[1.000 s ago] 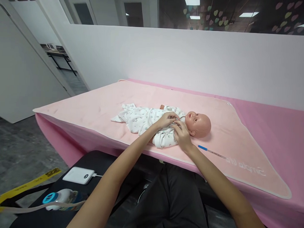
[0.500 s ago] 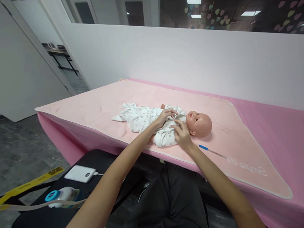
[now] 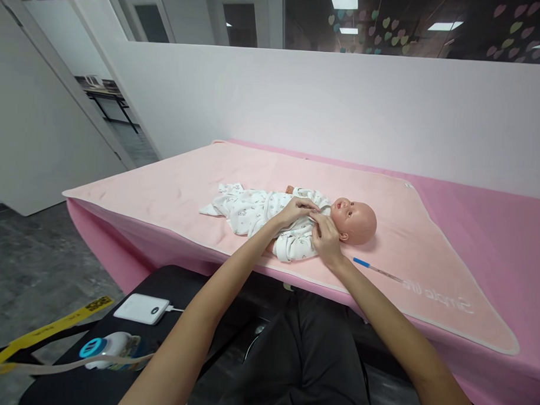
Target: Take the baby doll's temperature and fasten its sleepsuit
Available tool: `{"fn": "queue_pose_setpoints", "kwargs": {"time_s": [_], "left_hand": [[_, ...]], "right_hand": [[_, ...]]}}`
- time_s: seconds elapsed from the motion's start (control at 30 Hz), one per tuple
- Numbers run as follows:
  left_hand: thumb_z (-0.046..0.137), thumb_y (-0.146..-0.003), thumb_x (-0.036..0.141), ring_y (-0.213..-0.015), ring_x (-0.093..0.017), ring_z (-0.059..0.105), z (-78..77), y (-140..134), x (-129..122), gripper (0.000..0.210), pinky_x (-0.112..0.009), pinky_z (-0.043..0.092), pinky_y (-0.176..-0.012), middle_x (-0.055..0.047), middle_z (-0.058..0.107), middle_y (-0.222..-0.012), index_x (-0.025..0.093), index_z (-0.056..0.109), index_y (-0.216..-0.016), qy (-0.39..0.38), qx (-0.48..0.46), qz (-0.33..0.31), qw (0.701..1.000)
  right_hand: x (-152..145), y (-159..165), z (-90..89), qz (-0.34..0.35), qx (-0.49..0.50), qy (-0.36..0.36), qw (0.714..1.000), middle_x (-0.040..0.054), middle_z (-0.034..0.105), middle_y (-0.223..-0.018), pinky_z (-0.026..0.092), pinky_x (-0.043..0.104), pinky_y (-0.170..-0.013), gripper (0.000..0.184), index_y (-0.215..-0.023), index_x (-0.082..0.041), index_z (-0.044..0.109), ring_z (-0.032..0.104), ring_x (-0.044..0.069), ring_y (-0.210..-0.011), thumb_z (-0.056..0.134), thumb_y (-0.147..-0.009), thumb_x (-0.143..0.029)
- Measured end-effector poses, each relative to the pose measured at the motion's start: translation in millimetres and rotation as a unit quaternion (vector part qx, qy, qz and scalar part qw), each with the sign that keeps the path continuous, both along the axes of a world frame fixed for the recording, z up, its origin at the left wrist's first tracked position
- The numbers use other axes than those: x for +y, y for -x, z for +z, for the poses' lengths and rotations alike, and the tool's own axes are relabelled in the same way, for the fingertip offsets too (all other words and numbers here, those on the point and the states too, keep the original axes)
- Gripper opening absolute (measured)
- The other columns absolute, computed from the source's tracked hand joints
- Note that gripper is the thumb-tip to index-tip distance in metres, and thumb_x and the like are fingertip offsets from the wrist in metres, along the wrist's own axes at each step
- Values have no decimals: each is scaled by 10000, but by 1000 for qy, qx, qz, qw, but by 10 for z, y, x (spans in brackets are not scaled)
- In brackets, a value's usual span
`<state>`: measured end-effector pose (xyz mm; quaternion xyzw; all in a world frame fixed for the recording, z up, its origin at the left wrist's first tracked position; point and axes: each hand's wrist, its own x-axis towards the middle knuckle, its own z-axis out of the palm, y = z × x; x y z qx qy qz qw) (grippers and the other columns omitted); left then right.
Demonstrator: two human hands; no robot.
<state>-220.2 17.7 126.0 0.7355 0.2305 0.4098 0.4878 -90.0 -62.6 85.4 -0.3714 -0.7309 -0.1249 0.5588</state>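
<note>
Pink-covered bench (image 3: 486,228) carries the doll (image 3: 356,222), which lies on its back in a white shirt (image 3: 297,246). Handling the shirt's front near the neck seems to be the present step; the next move calls for small, precise finger work. Left hand (image 3: 294,211) and right hand (image 3: 326,237) bend their fingers over the chest; whether they pinch cloth, I cannot tell. Compared with half a second ago, their fingertips are nearer together.

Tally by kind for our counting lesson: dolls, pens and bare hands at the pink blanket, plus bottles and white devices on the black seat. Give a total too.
Dressed doll: 1
Blue-capped pen: 1
Left hand and right hand: 2
Bottle: 1
White device: 1
Total: 6
</note>
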Motion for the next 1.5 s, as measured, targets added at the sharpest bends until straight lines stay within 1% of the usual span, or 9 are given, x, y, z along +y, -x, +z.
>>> {"fn": "queue_pose_setpoints", "kwargs": {"time_s": [0.1,0.3,0.53,0.63,0.77,1.0,1.1,1.3,1.5], "left_hand": [[637,-632,222,-760,-145,604,3,-1,-9,148,-258,464,-780,-48,696,-766,139,727,-716,10,-7,-12,1000],[660,-620,255,-732,-161,615,12,-6,-27,201,-284,487,-769,-66,706,-759,120,727,-753,45,5,-21,999],[705,-602,260,-714,-146,605,35,-11,-28,192,-256,478,-727,-51,690,-724,116,712,-729,46,-9,-11,999],[695,-603,244,-716,-148,608,32,-13,-22,176,-257,478,-720,-51,689,-717,112,711,-719,46,-5,-11,999],[661,-611,206,-731,-150,614,44,-11,-31,155,-253,479,-725,-57,696,-726,106,714,-717,35,8,-6,999],[667,-590,165,-687,-139,601,60,-18,-47,152,-249,474,-702,-57,696,-703,104,725,-716,42,7,-8,999],[681,-596,179,-694,-141,606,55,-17,-45,159,-241,468,-692,-62,696,-699,99,729,-725,43,2,-5,999],[728,-614,239,-723,-154,622,60,-6,-58,216,-249,471,-704,-75,703,-732,95,733,-774,43,7,-7,999],[770,-578,262,-679,-146,620,62,-9,-71,243,-245,471,-685,-68,701,-702,97,732,-753,69,-7,-16,997]], "right_hand": [[43,-26,-13,-9,4,-14,1000,85,680,-952,536,362,-842,345,-1076,-175,608,628,194,-905,348,-877,-66],[91,-66,-32,-28,-13,1,1000,90,666,-1007,517,397,-912,347,-1090,-198,627,612,207,-976,352,-902,-99],[76,-79,12,-46,-23,-41,998,85,662,-981,547,362,-879,306,-1028,-207,648,628,194,-953,378,-916,-114],[68,-86,21,-33,-21,-58,998,93,659,-984,545,355,-881,292,-1015,-195,650,629,191,-952,392,-913,-105],[73,-87,14,-16,-32,-55,998,94,656,-992,551,349,-871,286,-1002,-194,654,628,188,-962,395,-915,-112],[93,-60,18,-41,-10,-55,998,91,650,-977,533,348,-878,271,-998,-194,654,618,192,-932,410,-911,-114],[88,-54,22,-41,-12,-53,998,97,638,-981,531,343,-882,265,-986,-182,654,611,193,-944,413,-908,-103],[91,-57,29,-70,-19,-78,994,94,621,-984,549,331,-862,234,-950,-181,653,603,184,-950,441,-900,-95],[85,-60,34,-73,-24,-74,994,104,615,-996,543,343,-852,238,-961,-181,652,599,195,-948,444,-893,-87]]}}
